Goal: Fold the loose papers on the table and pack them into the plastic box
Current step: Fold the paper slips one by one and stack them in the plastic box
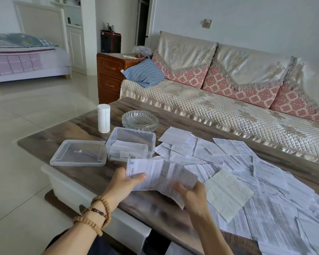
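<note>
A lid [78, 155], a bowl [140, 120] and a roll [103, 118] are placed near the box [130, 144]. A creased printed paper [160, 176] is gripped by the left hand [126, 181] and the right hand [192, 195].

Plastic box [131, 144]: clear, rectangular, lid off, upright on worktop [85, 173]; folded papers [129, 146] stacked flat inside. Lid [79, 155]: clear, lying flat just left of box, touching or nearly so. One printed sheet [160, 176]: creased, partly folded, held above worktop just in front of box. Loose papers [247, 181]: white printed sheets, unfolded, overlapping, spread right of box.
</note>
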`<state>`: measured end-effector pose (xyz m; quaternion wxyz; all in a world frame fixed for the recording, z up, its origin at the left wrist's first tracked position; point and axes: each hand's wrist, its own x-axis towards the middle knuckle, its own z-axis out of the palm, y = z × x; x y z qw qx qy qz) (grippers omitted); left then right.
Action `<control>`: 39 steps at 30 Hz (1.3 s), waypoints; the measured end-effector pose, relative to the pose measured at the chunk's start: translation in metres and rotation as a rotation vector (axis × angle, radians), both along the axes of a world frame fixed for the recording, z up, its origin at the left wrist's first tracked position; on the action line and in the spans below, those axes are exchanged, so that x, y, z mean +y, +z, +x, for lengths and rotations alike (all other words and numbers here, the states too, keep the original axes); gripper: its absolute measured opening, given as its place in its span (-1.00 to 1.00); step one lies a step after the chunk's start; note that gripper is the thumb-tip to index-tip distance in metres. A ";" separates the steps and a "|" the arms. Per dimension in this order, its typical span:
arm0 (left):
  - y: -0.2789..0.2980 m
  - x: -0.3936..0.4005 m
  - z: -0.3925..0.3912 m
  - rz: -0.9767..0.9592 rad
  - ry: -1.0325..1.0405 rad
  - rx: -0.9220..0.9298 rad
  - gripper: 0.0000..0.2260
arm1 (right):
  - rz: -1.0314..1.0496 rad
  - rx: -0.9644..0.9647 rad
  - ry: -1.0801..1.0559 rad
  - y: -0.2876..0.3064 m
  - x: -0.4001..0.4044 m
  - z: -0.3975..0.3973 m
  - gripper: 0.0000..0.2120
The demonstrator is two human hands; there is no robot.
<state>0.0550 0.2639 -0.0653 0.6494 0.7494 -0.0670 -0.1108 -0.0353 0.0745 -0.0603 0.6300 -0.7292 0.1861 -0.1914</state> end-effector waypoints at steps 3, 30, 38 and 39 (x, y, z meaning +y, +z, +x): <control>-0.003 0.001 0.008 0.052 0.002 -0.006 -0.82 | 0.059 0.003 -0.071 -0.002 -0.008 0.006 -0.92; -0.015 0.008 0.021 0.063 0.028 -0.018 -0.79 | 0.055 0.033 0.021 -0.009 -0.019 0.027 -0.83; 0.001 0.011 0.016 0.043 0.076 -0.100 -0.85 | -0.138 0.056 -0.014 0.007 -0.022 0.041 -0.92; 0.004 0.012 0.015 0.047 0.085 -0.133 -0.86 | -0.161 0.058 -0.018 0.011 -0.023 0.044 -0.93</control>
